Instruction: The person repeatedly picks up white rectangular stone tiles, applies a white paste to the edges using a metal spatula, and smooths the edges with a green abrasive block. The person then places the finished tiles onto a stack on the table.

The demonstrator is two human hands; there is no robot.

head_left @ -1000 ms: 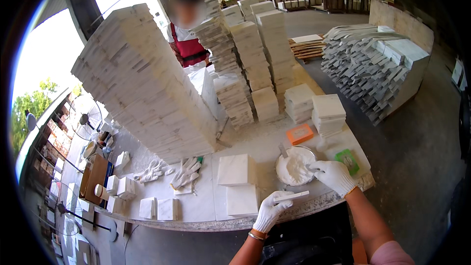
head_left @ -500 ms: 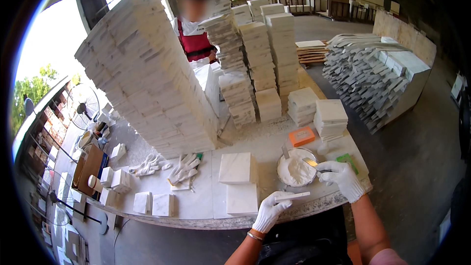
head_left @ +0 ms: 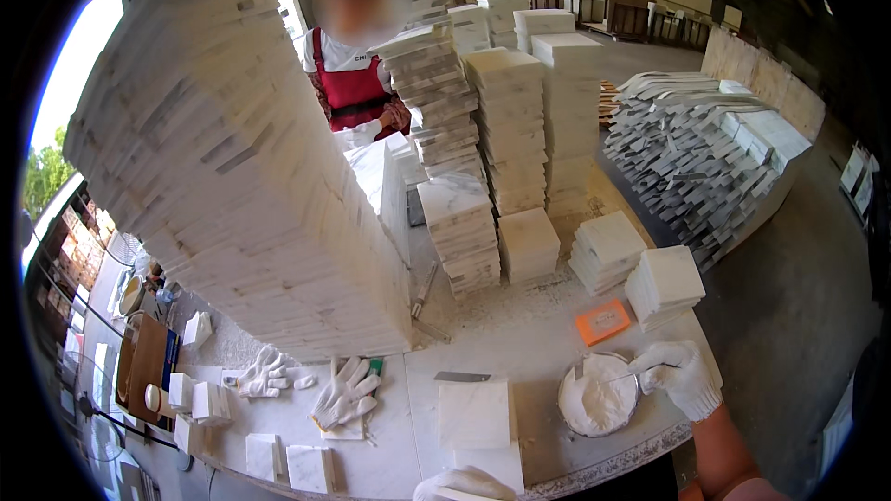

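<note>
My right hand (head_left: 680,378), in a white knit glove, is closed on a small putty knife (head_left: 614,378) over the right rim of a round bowl (head_left: 562,408) of white paste. Another narrow blade (head_left: 578,368) stands in the paste. At the lower edge, my gloved left hand (head_left: 464,484) is curled and partly cut off by the frame; a pale edge under its fingers looks like the thin marble tile. Just beyond it are two stacks of square white tiles (head_left: 474,413). A flat grey blade-like strip (head_left: 461,377) lies at their far edge.
An orange box (head_left: 601,322) lies beyond the bowl, with short tile stacks (head_left: 665,284) behind. Tall stone stacks (head_left: 251,186) rise at left and centre. Spare gloves (head_left: 345,396) and small blocks (head_left: 309,468) lie at left. A co-worker (head_left: 353,83) stands behind the stacks.
The view has shifted, so the table sits lower in the picture. My left hand has dropped to the lower edge. My right hand has brought the putty knife to the bowl's rim.
</note>
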